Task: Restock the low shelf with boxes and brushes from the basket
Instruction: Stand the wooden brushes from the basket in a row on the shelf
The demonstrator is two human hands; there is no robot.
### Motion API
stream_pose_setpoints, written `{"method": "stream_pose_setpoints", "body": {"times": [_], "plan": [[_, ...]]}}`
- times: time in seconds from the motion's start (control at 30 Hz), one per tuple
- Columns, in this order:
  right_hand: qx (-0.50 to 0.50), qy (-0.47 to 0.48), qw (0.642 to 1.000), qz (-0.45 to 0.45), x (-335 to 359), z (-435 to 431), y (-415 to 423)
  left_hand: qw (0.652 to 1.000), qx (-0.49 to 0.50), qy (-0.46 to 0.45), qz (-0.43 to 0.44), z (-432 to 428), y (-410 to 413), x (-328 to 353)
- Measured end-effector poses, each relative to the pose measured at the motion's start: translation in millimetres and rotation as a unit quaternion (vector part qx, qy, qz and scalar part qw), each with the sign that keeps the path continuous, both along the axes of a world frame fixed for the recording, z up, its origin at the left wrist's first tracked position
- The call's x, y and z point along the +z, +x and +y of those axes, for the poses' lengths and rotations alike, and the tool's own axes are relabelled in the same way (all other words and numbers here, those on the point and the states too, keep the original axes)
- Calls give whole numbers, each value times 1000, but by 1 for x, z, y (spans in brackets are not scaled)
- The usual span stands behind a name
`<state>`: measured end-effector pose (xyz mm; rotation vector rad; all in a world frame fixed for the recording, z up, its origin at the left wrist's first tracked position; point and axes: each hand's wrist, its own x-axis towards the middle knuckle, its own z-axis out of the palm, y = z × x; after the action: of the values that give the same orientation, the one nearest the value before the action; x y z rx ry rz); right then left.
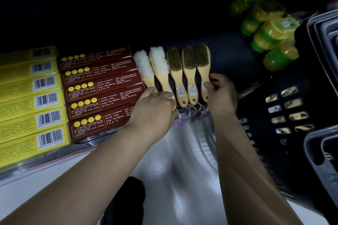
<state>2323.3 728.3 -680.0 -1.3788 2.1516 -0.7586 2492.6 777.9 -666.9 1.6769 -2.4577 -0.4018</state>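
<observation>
Several wooden-handled brushes lie side by side on the low shelf (pixel 228 55): two with white fleece heads (pixel 157 60) and three with brown bristles (pixel 189 60). My left hand (pixel 155 107) lies over the handle ends of the two white brushes, fingers curled on them. My right hand (pixel 221 93) pinches the handle of the rightmost brown brush (pixel 203 64). Rows of dark red boxes (pixel 102 93) and yellow boxes (pixel 31 100) fill the shelf to the left. The black plastic basket (pixel 285 133) stands at the right.
Green and yellow jars (pixel 268 29) sit wrapped in plastic at the shelf's back right. A dark grey bin rim (pixel 323 29) shows at the far right. Shiny white floor (pixel 179 170) lies below the shelf edge. My dark knee (pixel 128 199) is at the bottom.
</observation>
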Motion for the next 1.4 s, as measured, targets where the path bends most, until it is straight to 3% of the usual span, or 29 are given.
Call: {"method": "stream_pose_setpoints", "body": {"times": [0.23,0.37,0.47,0.6,0.73,0.87,0.97,1.07,1.3,1.4], "plan": [[20,47,997,53,-5,-3,6,1000,-10,3,-6,0,1,0],[33,26,998,51,10,12,17,998,-21,31,42,3,6,12],[38,-23,999,27,42,35,39,990,-7,65,122,10,11,42],[81,-82,993,-11,106,60,70,979,27,12,202,11,21,97],[115,-136,984,9,177,67,65,964,56,-25,260,11,24,153],[111,-140,978,107,221,76,13,962,31,-4,272,19,2,193],[87,-39,982,165,222,86,-31,962,4,20,273,25,-30,208],[94,55,991,82,210,93,-61,962,-34,57,264,26,-65,216],[140,27,989,36,213,112,-126,975,-107,43,192,14,-129,215],[149,59,987,6,215,123,-169,976,-152,49,145,7,-166,206]]}}
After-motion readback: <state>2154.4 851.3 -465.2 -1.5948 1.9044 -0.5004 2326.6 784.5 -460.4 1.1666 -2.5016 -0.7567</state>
